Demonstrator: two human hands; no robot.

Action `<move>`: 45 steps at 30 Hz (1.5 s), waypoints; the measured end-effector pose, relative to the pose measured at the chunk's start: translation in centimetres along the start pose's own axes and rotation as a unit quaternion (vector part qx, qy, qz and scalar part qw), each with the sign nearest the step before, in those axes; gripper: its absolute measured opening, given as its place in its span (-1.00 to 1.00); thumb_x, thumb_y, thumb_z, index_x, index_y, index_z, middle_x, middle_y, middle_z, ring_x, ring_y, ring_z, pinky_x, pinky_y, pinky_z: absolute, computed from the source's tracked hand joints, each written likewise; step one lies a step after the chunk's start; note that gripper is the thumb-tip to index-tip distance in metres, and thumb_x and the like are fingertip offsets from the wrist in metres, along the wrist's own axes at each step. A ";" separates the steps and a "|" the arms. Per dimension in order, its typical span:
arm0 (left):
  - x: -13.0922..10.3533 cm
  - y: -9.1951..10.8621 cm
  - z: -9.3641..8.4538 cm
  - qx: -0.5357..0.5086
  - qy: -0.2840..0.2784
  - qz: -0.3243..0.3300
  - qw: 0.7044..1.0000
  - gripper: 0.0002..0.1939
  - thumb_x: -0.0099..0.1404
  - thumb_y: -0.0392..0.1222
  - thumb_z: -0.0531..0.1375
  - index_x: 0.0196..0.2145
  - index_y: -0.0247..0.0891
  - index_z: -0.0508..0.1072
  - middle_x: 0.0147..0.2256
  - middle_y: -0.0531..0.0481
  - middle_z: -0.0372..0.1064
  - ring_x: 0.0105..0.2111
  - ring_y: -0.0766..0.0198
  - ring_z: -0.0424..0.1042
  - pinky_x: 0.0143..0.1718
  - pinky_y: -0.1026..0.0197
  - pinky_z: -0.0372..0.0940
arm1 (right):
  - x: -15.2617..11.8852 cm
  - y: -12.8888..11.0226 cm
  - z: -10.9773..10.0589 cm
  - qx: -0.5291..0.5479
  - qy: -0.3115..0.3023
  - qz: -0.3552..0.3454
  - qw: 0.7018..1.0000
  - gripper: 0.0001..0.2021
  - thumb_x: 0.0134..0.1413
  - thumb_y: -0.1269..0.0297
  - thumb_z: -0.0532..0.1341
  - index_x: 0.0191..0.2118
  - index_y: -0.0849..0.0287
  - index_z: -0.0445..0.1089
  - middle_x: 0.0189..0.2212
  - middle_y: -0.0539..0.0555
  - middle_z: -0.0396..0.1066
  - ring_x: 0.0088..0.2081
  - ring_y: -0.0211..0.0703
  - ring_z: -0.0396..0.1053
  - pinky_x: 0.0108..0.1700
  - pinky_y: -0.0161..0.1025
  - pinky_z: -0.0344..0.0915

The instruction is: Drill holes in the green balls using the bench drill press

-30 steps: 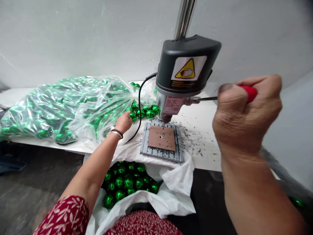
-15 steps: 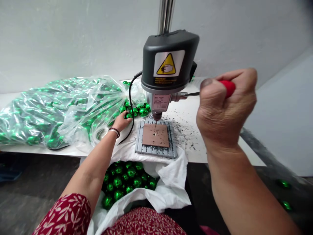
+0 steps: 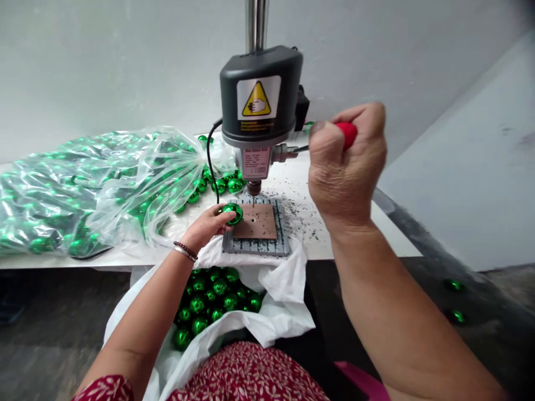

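Observation:
A shiny green ball (image 3: 232, 214) is pinched in my left hand (image 3: 209, 227), over the left edge of a brown square plate (image 3: 263, 223) with a small hole. That plate lies on the slotted grey base (image 3: 256, 247) of a bench drill (image 3: 261, 100). The drill's chuck (image 3: 253, 188) and thin bit stand above the plate, apart from the ball. My right hand (image 3: 349, 161) is wrapped round the red knob (image 3: 348, 135) of the drill's lever, to the right of the drill head.
A clear plastic bag (image 3: 83, 189) of green balls covers the table's left side, with loose balls (image 3: 225, 184) by its mouth. Dark shavings litter the white table (image 3: 388, 239). Below its front edge, a white sack (image 3: 288, 278) holds more balls. A black cable (image 3: 210, 161) hangs left of the drill.
My left hand has come from the loose balls towards the brown plate, now with a green ball in its fingers. My right hand stays on the red knob. The view has shifted.

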State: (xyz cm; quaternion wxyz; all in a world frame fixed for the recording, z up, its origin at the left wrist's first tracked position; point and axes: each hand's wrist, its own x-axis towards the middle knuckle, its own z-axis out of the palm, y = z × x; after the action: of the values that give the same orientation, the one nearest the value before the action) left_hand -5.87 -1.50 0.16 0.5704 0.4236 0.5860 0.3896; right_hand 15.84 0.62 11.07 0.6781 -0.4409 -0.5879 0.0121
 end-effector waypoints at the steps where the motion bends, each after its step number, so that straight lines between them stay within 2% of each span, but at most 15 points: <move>1: 0.2 -0.2 0.6 0.029 0.004 0.009 1.000 -0.54 0.13 -0.08 0.34 -0.03 -0.28 0.46 -0.23 -0.06 0.51 -0.52 0.45 0.37 -0.49 0.35 0.22 | 0.0 0.0 0.0 -0.002 -0.009 0.002 1.000 -0.86 0.19 0.29 0.11 -0.32 0.22 0.13 -0.45 -0.08 0.14 -0.41 -0.50 0.09 -0.29 -0.44 0.16; 6: 1.0 -0.6 2.7 0.125 0.034 0.067 0.989 -0.52 0.12 -0.06 0.33 -0.01 -0.29 0.47 -0.28 0.01 0.47 -0.50 0.42 0.32 -0.46 0.32 0.24 | 0.1 -0.2 -0.2 0.001 -0.049 0.027 0.998 -0.86 0.26 0.27 0.06 -0.29 0.21 0.09 -0.43 -0.11 0.06 -0.43 -0.53 0.06 -0.24 -0.46 0.17; 10: 1.5 -0.4 3.3 0.182 0.047 0.072 0.980 -0.52 0.14 -0.09 0.31 0.01 -0.27 0.46 -0.29 0.00 0.48 -0.45 0.34 0.37 -0.41 0.29 0.30 | 0.1 -0.4 -0.3 0.014 -0.034 0.032 0.999 -0.83 0.23 0.25 0.09 -0.32 0.19 0.08 -0.47 -0.12 0.06 -0.45 -0.52 0.05 -0.31 -0.48 0.12; 14: 2.1 -0.6 3.4 0.233 0.069 0.089 0.966 -0.43 0.11 -0.04 0.34 0.06 -0.25 0.45 -0.17 -0.06 0.51 -0.25 0.20 0.46 -0.18 0.19 0.37 | 0.2 -0.4 -0.4 0.055 -0.016 0.023 0.998 -0.82 0.11 0.25 0.15 -0.36 0.18 0.11 -0.49 -0.10 0.14 -0.46 -0.48 0.07 -0.35 -0.44 0.13; 19: 2.4 -0.5 3.8 0.294 0.084 0.111 0.946 -0.33 0.07 -0.07 0.38 0.14 -0.27 0.42 -0.01 -0.13 0.49 -0.07 0.12 0.45 0.06 0.10 0.31 | 0.3 -0.6 -0.5 0.074 -0.025 0.026 0.997 -0.83 0.10 0.25 0.14 -0.36 0.15 0.09 -0.47 -0.07 0.15 -0.44 -0.44 0.12 -0.32 -0.39 0.17; 24: 2.2 -0.2 4.5 0.338 0.069 0.120 0.931 -0.29 0.07 -0.08 0.39 0.18 -0.26 0.40 -0.01 -0.12 0.49 -0.10 0.10 0.46 0.03 0.09 0.33 | 0.4 -0.9 -0.7 0.035 -0.050 0.044 0.997 -0.78 0.14 0.31 0.16 -0.36 0.13 0.03 -0.46 -0.09 0.13 -0.44 -0.47 0.08 -0.31 -0.44 0.17; 29: 2.1 -0.2 5.0 0.365 0.047 0.164 0.915 -0.35 0.05 -0.12 0.41 0.12 -0.20 0.47 -0.08 -0.07 0.52 -0.08 0.07 0.45 0.06 0.03 0.33 | 0.1 -0.3 -0.5 0.059 -0.032 0.015 0.998 -0.82 0.13 0.23 0.12 -0.35 0.15 0.07 -0.46 -0.08 0.12 -0.44 -0.47 0.11 -0.33 -0.43 0.16; 34: 2.2 -0.9 4.9 0.311 0.045 0.162 0.935 -0.35 0.09 -0.09 0.40 0.15 -0.15 0.46 -0.04 -0.08 0.51 -0.04 0.08 0.44 0.12 0.02 0.30 | -0.1 0.1 -0.4 0.072 -0.013 -0.016 0.997 -0.82 0.13 0.18 0.08 -0.35 0.18 0.11 -0.46 -0.07 0.12 -0.45 -0.47 0.11 -0.35 -0.43 0.17; 39: 2.2 -1.2 5.1 0.299 0.047 0.147 0.942 -0.32 0.13 -0.06 0.38 0.21 -0.14 0.41 0.02 -0.07 0.49 0.00 0.11 0.44 0.12 0.09 0.28 | -0.4 0.2 -0.4 0.038 -0.012 -0.015 0.999 -0.81 0.23 0.20 0.07 -0.32 0.23 0.14 -0.42 -0.10 0.08 -0.43 -0.59 0.09 -0.31 -0.53 0.13; 45: 2.3 -1.3 5.3 0.289 0.048 0.123 0.948 -0.34 0.11 -0.04 0.38 0.17 -0.16 0.44 -0.20 0.01 0.53 -0.24 0.18 0.45 -0.12 0.17 0.35 | -0.6 0.5 -0.2 0.004 0.002 -0.034 0.999 -0.80 0.24 0.22 0.10 -0.32 0.27 0.17 -0.43 -0.11 0.08 -0.40 -0.58 0.06 -0.24 -0.48 0.15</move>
State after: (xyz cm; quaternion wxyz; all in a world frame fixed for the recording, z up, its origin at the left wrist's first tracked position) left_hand -0.67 0.08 -2.07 0.3428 0.6200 0.6432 0.2905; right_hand 16.09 0.46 10.31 0.6812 -0.4180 -0.6010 -0.0091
